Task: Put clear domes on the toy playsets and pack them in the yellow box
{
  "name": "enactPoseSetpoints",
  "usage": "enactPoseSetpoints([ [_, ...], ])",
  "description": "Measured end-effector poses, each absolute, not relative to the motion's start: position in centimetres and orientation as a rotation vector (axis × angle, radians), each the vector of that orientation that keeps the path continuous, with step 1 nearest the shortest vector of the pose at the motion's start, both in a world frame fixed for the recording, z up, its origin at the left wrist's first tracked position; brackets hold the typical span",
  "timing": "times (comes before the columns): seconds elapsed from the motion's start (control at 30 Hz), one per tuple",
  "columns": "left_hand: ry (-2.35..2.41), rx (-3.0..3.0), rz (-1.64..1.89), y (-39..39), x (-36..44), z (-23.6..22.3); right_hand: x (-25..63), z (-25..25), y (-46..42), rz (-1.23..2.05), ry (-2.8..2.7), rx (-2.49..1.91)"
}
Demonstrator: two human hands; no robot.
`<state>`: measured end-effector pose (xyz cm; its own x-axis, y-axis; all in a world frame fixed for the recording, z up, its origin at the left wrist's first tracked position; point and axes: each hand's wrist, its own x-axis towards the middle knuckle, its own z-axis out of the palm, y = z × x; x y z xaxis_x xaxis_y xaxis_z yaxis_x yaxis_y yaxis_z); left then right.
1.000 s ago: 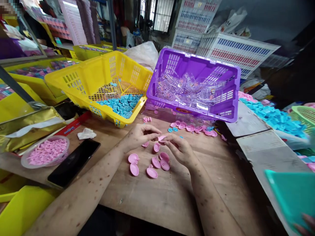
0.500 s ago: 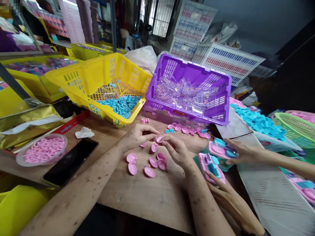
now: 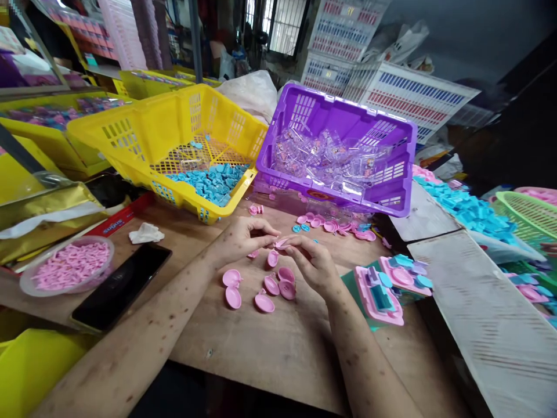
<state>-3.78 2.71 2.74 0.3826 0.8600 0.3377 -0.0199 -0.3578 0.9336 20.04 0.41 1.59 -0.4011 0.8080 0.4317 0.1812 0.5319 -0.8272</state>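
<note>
1. Left hand (image 3: pixel 243 238) and right hand (image 3: pixel 316 262) both pinch a pink piece (image 3: pixel 282 244) at the fingertips — presumably because it is too small for a fuller grip.
2. The piece is between them, above the table (image 3: pixel 261 354); loose shells (image 3: pixel 271 284) lie around six to seven o'clock from it, probably for easy reach.
3. The yellow basket (image 3: pixel 161 123) is at ten o'clock, the purple basket (image 3: pixel 339 118) at one.
4. The piece looks slim and pale — fingers partly hide it.

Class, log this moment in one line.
left hand: pinching small pink plastic piece; right hand: pinching same piece; nearby: shallow pink plastic dishes
</note>
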Motion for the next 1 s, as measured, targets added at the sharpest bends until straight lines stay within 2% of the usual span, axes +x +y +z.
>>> enactPoseSetpoints([
  [0.4, 0.794, 1.651, 1.160, 2.9, -3.5, 2.9, 19.0, 0.8, 0.3, 1.131, -1.607, -0.832],
  [0.67, 0.792, 2.132, 1.437, 3.1, -3.8, 2.3, 18.5, 0.4, 0.4, 1.420, -1.415, -0.912],
  [1.0, 0.738, 2.249, 1.024, 3.0, -4.4, 2.3, 19.4, 0.2, 0.7, 1.230, -1.705, -1.104],
])
